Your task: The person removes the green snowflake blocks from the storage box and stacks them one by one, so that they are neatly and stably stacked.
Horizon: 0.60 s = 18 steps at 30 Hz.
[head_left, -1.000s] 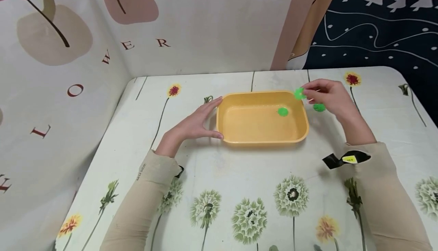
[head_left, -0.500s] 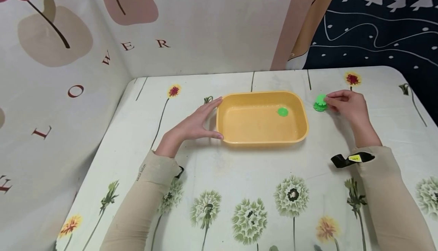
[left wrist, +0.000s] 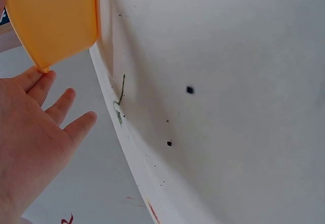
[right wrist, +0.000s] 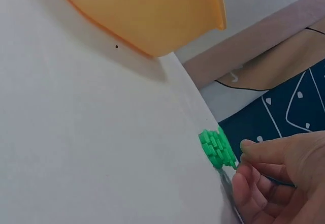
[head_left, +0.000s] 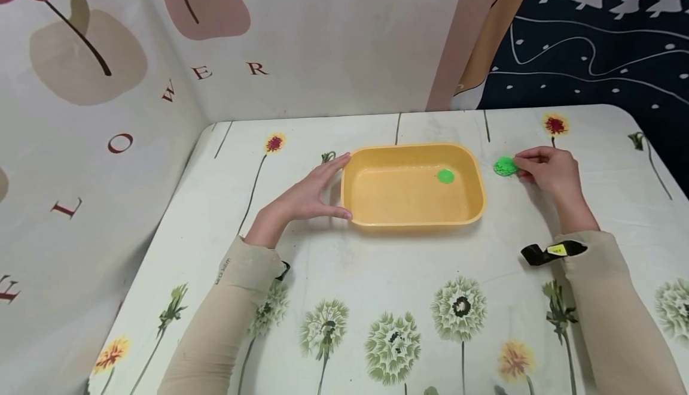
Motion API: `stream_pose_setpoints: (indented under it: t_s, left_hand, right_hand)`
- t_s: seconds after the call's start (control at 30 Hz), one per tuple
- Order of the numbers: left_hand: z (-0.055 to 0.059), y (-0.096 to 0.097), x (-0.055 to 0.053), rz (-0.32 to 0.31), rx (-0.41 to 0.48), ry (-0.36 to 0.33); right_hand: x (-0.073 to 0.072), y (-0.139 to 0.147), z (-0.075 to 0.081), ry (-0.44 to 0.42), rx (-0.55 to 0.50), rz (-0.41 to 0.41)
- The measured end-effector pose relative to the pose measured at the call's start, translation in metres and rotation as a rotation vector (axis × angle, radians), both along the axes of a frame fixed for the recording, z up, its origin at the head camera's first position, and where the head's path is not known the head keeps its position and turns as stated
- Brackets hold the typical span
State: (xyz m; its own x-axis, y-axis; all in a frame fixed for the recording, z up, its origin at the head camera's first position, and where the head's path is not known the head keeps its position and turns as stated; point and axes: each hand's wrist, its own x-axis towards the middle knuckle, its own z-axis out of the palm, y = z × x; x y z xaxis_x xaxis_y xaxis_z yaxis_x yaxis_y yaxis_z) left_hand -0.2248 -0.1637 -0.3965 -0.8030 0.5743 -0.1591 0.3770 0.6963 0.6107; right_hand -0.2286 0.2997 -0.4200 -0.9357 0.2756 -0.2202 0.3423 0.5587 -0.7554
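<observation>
A shallow yellow plastic tray [head_left: 398,206] stands on the table with one flat green disc [head_left: 445,176] inside, toward its right end. My left hand [head_left: 309,196] rests on the tray's left side, fingers spread straight at the far corner and thumb at the near corner. In the left wrist view its fingertips touch the rim of the tray [left wrist: 56,21]. Right of the tray lies a small stack of green notched discs [head_left: 505,166]. My right hand [head_left: 551,170] pinches a green notched disc at the edge of this stack [right wrist: 217,149], its thumb and fingers hiding part of it.
A white flower-printed cloth covers the table [head_left: 398,263]. Pale printed fabric [head_left: 334,42] hangs behind and to the left; dark fabric with white trees [head_left: 592,42] hangs beyond the table's right edge. A black strap [head_left: 554,252] is on the right sleeve.
My right hand has carried a green notched disc from over the tray's far right corner rightward and down onto the green stack. The left hand and the tray have stayed put.
</observation>
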Motion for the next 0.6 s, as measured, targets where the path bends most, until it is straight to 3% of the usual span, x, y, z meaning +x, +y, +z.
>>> stream_pose_setpoints:
  t_s: [0.17,0.3,0.43,0.6]
  left_hand:
    - [-0.001,0.0,0.0,0.005,0.003,-0.001]
    - [-0.001,0.0,0.0,0.002,0.001,0.004]
    - [-0.002,-0.001,0.0,0.004,0.0,0.002]
    - [-0.001,0.0,0.0,0.002,-0.002,-0.001]
  right_hand:
    - [0.006,-0.015,0.013,0.108,0.033,0.001]
    - [0.01,-0.04,0.029,0.199,-0.025,0.046]
    - [0.016,-0.069,0.044,0.237,-0.124,0.159]
    - [0.021,-0.1,0.053,0.194,-0.181,0.332]
